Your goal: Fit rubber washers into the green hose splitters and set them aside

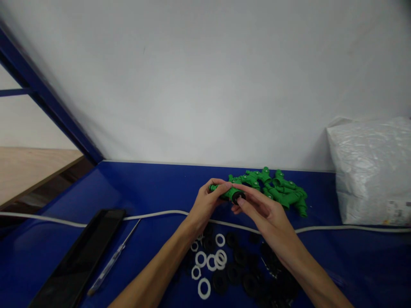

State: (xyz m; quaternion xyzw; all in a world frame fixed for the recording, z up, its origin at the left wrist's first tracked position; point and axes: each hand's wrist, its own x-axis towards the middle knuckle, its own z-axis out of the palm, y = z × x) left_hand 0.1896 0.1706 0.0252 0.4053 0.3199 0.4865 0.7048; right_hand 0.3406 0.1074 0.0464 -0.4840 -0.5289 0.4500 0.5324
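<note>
A small, branched green plastic fitting (229, 192) is held up at the centre of the frame, above a glossy blue tabletop (154, 182). Its body is gripped between the thumb and fingers of the left hand (207, 199), while a round black ring (238, 197) at its near end is met by the thumb of the right hand (261, 209), with the fingers bent behind. Whether the ring is fully seated cannot be told. Good work here would seem to call for the body to be braced firmly on the left, and for thumb pressure to be spread evenly around the rim so that no edge is tilted. Flat white plastic rings (204, 288) and dark round rings (250, 283) are scattered at the lower centre of the frame; the fitting is best handled without these being brushed by the forearms.
</note>
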